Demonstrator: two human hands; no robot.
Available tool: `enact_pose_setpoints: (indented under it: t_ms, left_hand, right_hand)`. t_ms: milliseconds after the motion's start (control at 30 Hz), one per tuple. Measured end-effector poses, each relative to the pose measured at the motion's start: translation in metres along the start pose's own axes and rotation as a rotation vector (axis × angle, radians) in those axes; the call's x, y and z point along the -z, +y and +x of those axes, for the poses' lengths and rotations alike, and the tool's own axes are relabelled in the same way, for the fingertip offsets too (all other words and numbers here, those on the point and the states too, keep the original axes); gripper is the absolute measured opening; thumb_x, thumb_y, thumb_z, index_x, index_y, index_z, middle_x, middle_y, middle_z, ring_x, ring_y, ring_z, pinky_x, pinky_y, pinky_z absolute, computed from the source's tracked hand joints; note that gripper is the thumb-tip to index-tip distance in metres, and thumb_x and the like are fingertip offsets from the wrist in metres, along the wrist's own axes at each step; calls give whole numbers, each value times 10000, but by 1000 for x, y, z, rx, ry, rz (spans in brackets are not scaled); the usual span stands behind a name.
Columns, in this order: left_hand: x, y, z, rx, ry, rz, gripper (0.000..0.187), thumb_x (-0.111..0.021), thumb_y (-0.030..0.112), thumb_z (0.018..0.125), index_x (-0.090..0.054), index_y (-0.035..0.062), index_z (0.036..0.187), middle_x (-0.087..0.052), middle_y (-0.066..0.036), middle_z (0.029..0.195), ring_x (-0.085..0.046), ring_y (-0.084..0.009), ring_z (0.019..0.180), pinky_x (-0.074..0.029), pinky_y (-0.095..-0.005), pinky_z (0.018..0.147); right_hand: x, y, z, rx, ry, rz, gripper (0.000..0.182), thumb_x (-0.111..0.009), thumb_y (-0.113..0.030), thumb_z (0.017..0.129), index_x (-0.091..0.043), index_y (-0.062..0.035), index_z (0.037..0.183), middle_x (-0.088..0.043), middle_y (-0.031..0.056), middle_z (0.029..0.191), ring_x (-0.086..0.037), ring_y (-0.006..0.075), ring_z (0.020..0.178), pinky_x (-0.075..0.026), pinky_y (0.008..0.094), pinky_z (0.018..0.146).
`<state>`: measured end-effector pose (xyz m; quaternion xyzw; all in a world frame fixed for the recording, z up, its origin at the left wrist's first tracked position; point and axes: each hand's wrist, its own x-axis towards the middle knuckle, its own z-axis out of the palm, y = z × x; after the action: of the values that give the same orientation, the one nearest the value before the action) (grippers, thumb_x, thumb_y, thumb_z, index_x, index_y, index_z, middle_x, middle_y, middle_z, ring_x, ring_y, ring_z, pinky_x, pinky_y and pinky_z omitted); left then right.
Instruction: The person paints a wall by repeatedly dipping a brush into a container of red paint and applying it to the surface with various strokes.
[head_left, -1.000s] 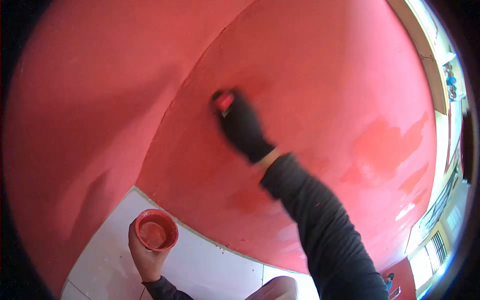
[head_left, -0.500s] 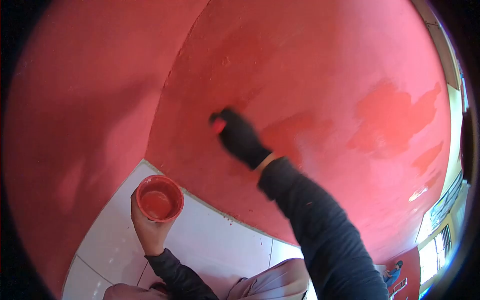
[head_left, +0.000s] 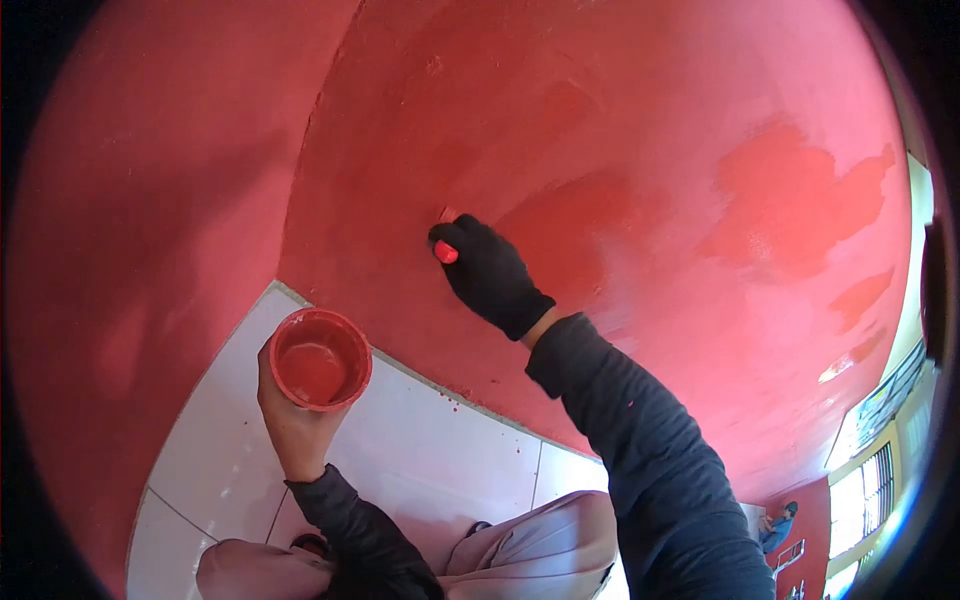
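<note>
My right hand point(head_left: 487, 275), in a black glove, is closed round a paintbrush point(head_left: 447, 252) whose red handle end pokes out of the fist. A bit of the brush head shows above the knuckles, against the red wall point(head_left: 400, 160); most of it is hidden by the hand. Bare and lower to the left, my left hand point(head_left: 297, 425) grips a red paint pot point(head_left: 322, 400) from below and the side. The pot is tipped toward me, and red paint lies in its bottom. Darker wet patches point(head_left: 570, 225) mark the wall beside my right hand.
White floor tiles point(head_left: 450, 420) meet the wall's foot, with red drips point(head_left: 455, 395) near that edge. My bent knees point(head_left: 540, 545) are below. Far right, another person point(head_left: 778, 527) is beside a ladder point(head_left: 790, 556), near a barred window point(head_left: 862, 500).
My right hand has shifted slightly right relative to the wall corner and is less blurred. The pot sits a little higher in view. My head view has tilted slightly.
</note>
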<state>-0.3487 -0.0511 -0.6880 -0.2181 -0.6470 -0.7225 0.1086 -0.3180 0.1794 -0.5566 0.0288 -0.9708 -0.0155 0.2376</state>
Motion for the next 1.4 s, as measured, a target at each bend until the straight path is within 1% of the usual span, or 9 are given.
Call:
enact_pose_setpoints:
  t_ms: [100,200,267,367,433,600,800,900,1400]
  left_hand:
    - [0,4,1,-49,3,38,862,-870,119,493,-457,48,1246,-557,-129,1181,-536,-279,1096,-424,-370,939]
    - [-4,-2,0,-75,1,34,850,-873,119,498,-465,48,1240,-551,-123,1195,-534,-271,1098,-424,-370,938]
    - [-6,-4,0,-34,-13,60,842,-875,113,498,-472,44,1235,-553,-120,1192,-534,-253,1098,-424,-363,937]
    - [-8,-8,-6,27,-1,111,828,-874,112,507,-475,42,1229,-558,-119,1185,-531,-239,1102,-425,-358,935]
    - [-7,-6,-7,11,46,50,797,-880,125,517,-491,33,1206,-580,-115,1147,-553,-234,1068,-449,-350,901]
    - [-7,-10,-10,-63,76,203,751,-900,150,511,-524,19,1147,-615,-107,1077,-597,-227,984,-493,-335,815]
    - [-22,-14,-20,-69,-6,119,738,-902,121,496,-536,18,1129,-623,-99,1065,-604,-214,965,-497,-330,809]
    - [-40,-16,-29,-93,-78,97,775,-899,89,487,-522,30,1162,-612,-97,1094,-593,-214,995,-495,-333,845]
    - [-122,9,-71,-87,-365,-160,778,-896,141,499,-506,51,1167,-598,-90,1107,-593,-214,1007,-497,-324,843]
  right_hand:
    - [36,60,18,-52,206,176,133,-517,-71,873,-593,-33,975,-630,143,1003,-605,255,956,-466,341,818]
    - [190,71,44,-80,434,-572,212,-486,-130,930,-585,-17,1079,-660,128,974,-632,263,904,-477,306,800]
    - [228,60,43,214,787,-481,192,-555,-59,860,-636,-76,1033,-676,113,945,-643,251,873,-493,308,778]
    - [201,77,24,163,688,-583,219,-572,-195,896,-634,-63,1059,-658,106,1035,-629,245,946,-475,302,822]
    - [112,71,-2,134,480,-557,283,-613,-52,772,-637,-93,1050,-633,127,1063,-595,297,990,-465,365,862]
    - [-20,16,-72,94,74,-9,227,-610,-64,786,-619,-106,1009,-623,110,1013,-595,292,981,-465,378,843]
    - [26,-2,-90,-418,230,340,203,-628,-129,863,-608,-29,1039,-621,74,939,-632,200,819,-496,283,730]
    - [52,12,-105,-473,405,793,246,-626,-223,873,-614,1,974,-656,92,869,-650,176,754,-514,295,697]
    - [75,-13,-139,-487,169,700,245,-624,-174,862,-596,7,1026,-642,77,856,-623,140,713,-474,247,587]
